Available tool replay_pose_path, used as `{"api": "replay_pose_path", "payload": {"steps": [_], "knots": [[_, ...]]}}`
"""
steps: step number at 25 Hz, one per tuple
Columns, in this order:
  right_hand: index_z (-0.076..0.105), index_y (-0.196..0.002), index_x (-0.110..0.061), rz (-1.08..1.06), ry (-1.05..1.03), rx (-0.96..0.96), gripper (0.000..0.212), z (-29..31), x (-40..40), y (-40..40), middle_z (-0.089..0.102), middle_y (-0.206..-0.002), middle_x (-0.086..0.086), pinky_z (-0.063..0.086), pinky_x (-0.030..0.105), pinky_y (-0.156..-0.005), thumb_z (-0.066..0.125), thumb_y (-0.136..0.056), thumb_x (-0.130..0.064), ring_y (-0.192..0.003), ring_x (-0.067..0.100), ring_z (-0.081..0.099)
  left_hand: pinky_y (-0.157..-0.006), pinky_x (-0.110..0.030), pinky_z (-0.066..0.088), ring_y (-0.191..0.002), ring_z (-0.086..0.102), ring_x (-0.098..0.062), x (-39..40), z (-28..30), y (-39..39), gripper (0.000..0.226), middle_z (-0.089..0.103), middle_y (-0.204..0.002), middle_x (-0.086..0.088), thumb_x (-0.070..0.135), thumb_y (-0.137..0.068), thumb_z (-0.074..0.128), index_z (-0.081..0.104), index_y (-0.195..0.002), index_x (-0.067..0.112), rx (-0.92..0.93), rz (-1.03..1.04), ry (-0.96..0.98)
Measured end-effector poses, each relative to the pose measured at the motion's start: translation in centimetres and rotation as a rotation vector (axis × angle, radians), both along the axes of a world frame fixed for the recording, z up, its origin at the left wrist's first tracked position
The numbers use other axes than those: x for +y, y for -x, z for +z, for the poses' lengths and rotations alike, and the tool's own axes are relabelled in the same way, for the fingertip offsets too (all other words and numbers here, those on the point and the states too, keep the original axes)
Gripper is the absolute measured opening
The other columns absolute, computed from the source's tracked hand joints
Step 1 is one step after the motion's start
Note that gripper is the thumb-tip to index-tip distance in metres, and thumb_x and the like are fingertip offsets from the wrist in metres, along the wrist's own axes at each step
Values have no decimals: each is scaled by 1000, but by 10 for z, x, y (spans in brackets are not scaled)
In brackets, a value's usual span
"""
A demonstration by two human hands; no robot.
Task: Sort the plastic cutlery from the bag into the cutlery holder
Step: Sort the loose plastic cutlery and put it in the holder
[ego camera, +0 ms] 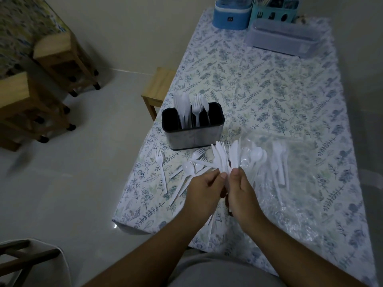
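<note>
both hands (223,191) gripping white knives (227,157), holder (192,135) beyond

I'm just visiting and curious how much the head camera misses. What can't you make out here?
- Holder: its far-right slot is hidden by its own wall and the forks.
- Bundle in both hands: lower ends are hidden behind the left hand and right hand; the count is unclear.
- Bag: clear and glary, edges hard to trace.
- Blue tub and teal caddy: cut off by the top edge.
</note>
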State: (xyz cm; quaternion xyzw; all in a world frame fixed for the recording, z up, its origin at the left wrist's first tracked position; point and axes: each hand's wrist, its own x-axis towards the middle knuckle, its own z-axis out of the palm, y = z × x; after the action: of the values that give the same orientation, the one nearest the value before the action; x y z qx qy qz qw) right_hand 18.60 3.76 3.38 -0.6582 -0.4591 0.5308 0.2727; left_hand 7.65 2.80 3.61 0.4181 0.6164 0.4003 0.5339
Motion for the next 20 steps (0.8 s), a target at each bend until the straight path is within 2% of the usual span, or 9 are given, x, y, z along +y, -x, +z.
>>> {"api": "replay_pose_path", "payload": {"steps": [3,5,8,9,11,13,15,17,20], "knots": [[61,-97,-17,-11,-13,46,49,1,1,-1,66,-78,-4,42,8,-51,22,-107,-44,-58,-5,62,-79,-55,58,-79,70,-36,1,2,-2,35,70,-79,-18,36,-96,58,73,-84,7,-7,-2,18],[63,-94,-13,11,-8,69,44,1,4,0,68,-83,1,46,7,-52,26,-108,-33,-63,-7,64,-81,-55,58,-82,71,-36,2,1,-1,35,72,-82,-18,38,-94,60,75,-86,8,-21,28,53],[63,-112,-12,80,-4,68,40,1,9,1,71,-101,9,59,31,-78,30,-102,-33,-92,16,70,-81,-54,58,-74,68,-29,4,3,6,32,71,-79,-19,32,-94,63,76,-84,5,-29,56,65],[63,-108,-17,118,4,68,36,2,10,1,71,-98,8,59,40,-82,31,-104,-32,-89,20,69,-80,-50,59,-70,65,-25,5,5,11,30,71,-77,-19,29,-94,64,75,-82,3,-33,50,60],[63,-97,-30,199,26,85,32,9,13,2,69,-87,-4,58,32,-79,32,-108,-29,-79,9,66,-67,-32,56,-63,60,-11,8,10,23,26,69,-66,-7,22,-95,65,75,-80,3,-32,34,33],[62,-100,-37,303,45,93,28,18,18,1,68,-93,-13,51,19,-80,36,-108,-29,-93,4,66,-59,-20,43,-53,51,-5,12,14,34,26,60,-55,7,19,-95,65,76,-75,6,23,3,17],[66,-104,-27,395,31,50,27,23,30,3,70,-102,-5,54,36,-91,39,-107,-31,-102,16,67,-57,-22,38,-51,44,-7,18,17,45,34,52,-52,9,20,-95,66,69,-62,14,118,-30,-36],[68,-107,-19,437,-28,6,26,28,48,9,66,-111,4,52,48,-99,43,-106,-30,-105,21,66,-59,-22,49,-52,54,-5,29,27,57,35,55,-53,14,18,-94,67,66,-60,26,197,-40,-114],[70,-99,-19,469,-183,-56,22,56,86,28,64,-102,-2,53,31,-90,50,-104,-25,-97,14,65,-70,-32,62,-68,70,-10,59,47,78,19,68,-64,10,15,-92,68,76,-75,18,317,-19,-288]]}}
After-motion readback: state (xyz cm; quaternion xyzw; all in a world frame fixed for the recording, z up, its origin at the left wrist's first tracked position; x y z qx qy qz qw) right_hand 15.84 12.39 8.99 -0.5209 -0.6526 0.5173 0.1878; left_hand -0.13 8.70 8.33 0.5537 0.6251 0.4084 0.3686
